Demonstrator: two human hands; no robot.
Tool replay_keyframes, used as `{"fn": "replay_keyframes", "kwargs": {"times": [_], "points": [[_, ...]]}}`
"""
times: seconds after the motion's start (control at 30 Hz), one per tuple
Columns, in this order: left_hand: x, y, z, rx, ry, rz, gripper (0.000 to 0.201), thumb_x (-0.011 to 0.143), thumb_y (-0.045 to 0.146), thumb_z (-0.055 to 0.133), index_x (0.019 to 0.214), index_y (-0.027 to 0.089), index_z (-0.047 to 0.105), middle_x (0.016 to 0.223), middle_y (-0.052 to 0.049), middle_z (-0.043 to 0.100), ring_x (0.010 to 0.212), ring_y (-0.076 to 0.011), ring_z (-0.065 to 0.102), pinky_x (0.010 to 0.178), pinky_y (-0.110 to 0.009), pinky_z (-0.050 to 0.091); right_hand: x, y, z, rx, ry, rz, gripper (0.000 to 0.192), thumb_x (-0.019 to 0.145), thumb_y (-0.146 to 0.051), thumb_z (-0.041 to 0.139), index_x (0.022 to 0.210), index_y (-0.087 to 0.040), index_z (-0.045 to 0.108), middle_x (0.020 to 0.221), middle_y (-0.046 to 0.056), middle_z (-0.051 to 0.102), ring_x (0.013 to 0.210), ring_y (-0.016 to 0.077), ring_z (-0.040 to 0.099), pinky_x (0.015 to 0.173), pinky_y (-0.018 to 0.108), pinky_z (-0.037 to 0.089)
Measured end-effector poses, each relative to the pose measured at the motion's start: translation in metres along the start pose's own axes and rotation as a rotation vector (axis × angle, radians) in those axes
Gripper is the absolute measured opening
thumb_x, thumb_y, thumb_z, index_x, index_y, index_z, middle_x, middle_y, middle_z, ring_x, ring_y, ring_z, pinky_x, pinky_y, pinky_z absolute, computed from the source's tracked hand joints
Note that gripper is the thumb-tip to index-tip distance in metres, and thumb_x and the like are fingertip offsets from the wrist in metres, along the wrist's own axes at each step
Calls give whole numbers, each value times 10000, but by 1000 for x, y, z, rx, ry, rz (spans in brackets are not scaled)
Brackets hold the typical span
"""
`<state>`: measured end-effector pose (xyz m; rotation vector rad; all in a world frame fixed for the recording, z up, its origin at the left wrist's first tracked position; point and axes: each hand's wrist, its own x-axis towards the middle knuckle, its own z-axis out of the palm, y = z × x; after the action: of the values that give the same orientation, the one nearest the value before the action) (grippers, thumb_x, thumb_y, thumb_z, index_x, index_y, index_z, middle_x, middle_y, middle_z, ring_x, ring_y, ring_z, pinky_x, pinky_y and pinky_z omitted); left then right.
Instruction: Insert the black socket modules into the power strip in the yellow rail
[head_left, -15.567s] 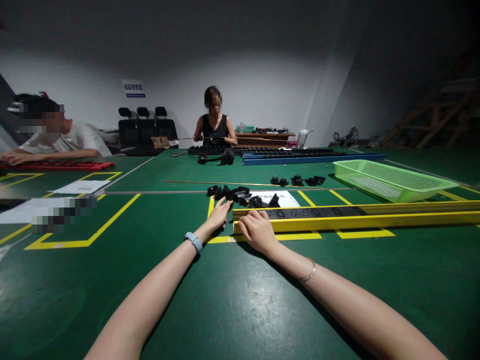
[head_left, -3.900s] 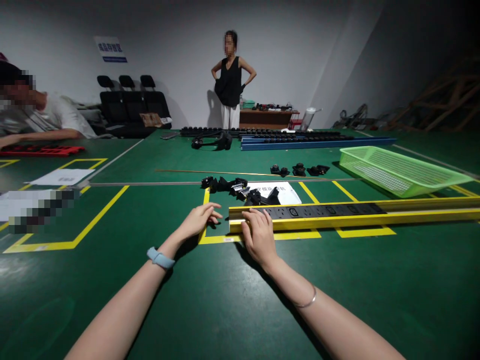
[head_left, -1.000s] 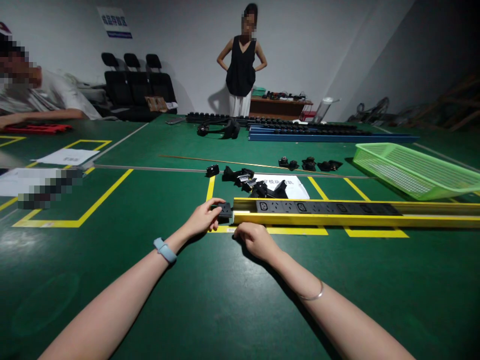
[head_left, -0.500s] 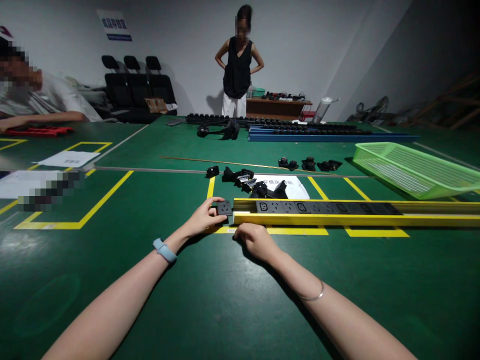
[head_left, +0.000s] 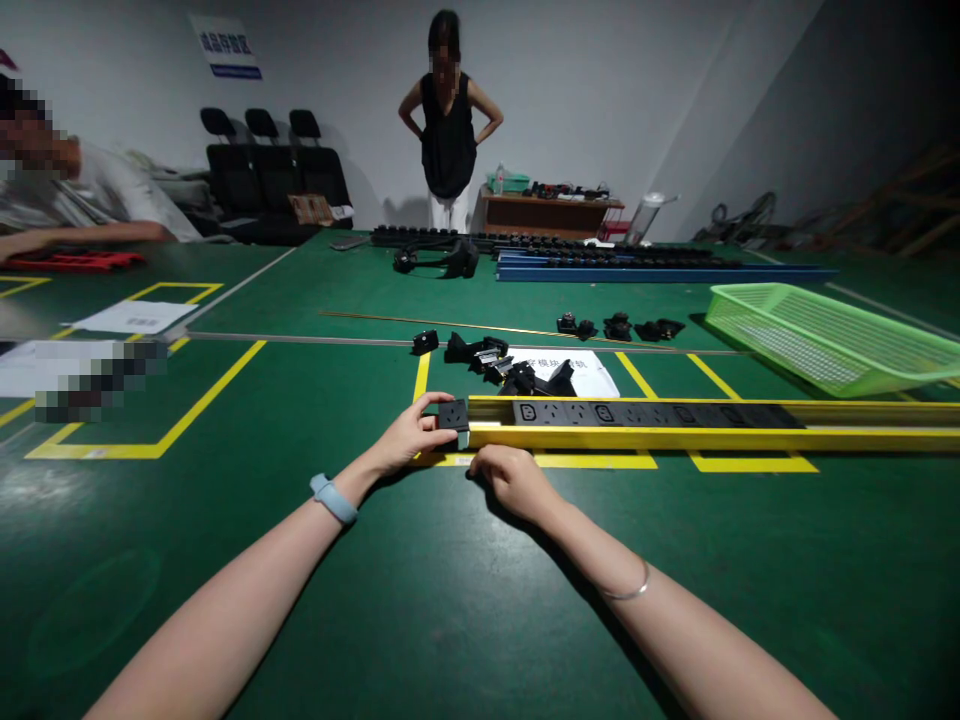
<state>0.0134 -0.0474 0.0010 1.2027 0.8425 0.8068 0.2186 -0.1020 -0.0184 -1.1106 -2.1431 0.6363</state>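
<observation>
Green matting covers the broad table (head_left: pixel 450 600), smooth and faintly glossy, crossed by yellow tape lines, and its near and side edges run out of the picture. A long yellow rail (head_left: pixel 750 437), a straight metal channel with flat black socket modules seated along its groove, lies across the table and is cut off at the right border. Beyond it a light-green mesh basket (head_left: pixel 825 345) is also clipped at the right edge. A loose heap of black plastic parts (head_left: pixel 510 365) lies behind the rail's left end, partly covering a white printed sheet (head_left: pixel 596 370) whose characters are too small to read. A standing person (head_left: pixel 448 130) and a seated person (head_left: pixel 82 195) appear farther off. The right hand (head_left: pixel 510 478) rests curled on the mat just before the rail's near wall, fingers tucked under, so whether they grip anything cannot be told. The left hand (head_left: pixel 409 435) pinches a small square black socket module (head_left: pixel 453 414) between thumb and fingertips, held at the rail's open left end.
</observation>
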Motion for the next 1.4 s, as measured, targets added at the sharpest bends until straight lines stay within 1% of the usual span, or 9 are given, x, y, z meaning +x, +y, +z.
{"fn": "replay_keyframes", "kwargs": {"times": [0.2,0.43,0.67,0.93,1.1,1.23,1.4], "points": [[0,0,0,18,3,12,695,653,318,781,1247,216,433,964,-84,695,784,-157,662,686,-246,486,0,1,-1,-13,1,-6,345,728,63,444,784,-194,667,785,3,680,739,128,606,712,211,430],[0,-1,0,27,-1,19,698,666,306,774,1260,212,419,944,-76,692,815,-169,660,723,-269,487,1,0,-2,-6,-7,5,340,733,59,444,788,-191,669,791,6,684,751,129,611,715,213,432],[0,0,2,45,16,45,744,647,318,785,1290,220,423,907,-64,686,753,-151,649,671,-238,466,0,-1,-2,-9,-11,11,349,732,58,436,791,-193,670,787,6,682,739,127,606,707,216,432],[1,0,2,47,9,53,756,668,295,771,1325,235,402,966,-71,672,736,-128,634,628,-206,438,0,0,-1,-6,-8,5,349,726,56,433,796,-190,669,790,7,680,743,127,601,712,215,428],[0,0,3,38,24,60,761,651,311,782,1315,227,420,1020,-86,660,773,-147,644,660,-232,461,0,1,-1,-10,-2,1,351,725,62,436,797,-189,671,782,7,675,734,124,593,704,212,423],[0,0,3,40,28,65,758,650,315,783,1311,223,425,949,-68,668,776,-153,647,682,-245,470,0,0,-2,-10,-3,8,352,728,60,436,799,-190,672,777,5,673,722,124,589,699,215,424],[0,0,4,39,55,55,781,625,335,795,1311,224,439,900,-55,667,725,-147,640,643,-238,466,0,-1,-2,-13,-4,6,343,735,53,442,804,-193,672,789,8,677,742,129,597,710,222,428]]}}
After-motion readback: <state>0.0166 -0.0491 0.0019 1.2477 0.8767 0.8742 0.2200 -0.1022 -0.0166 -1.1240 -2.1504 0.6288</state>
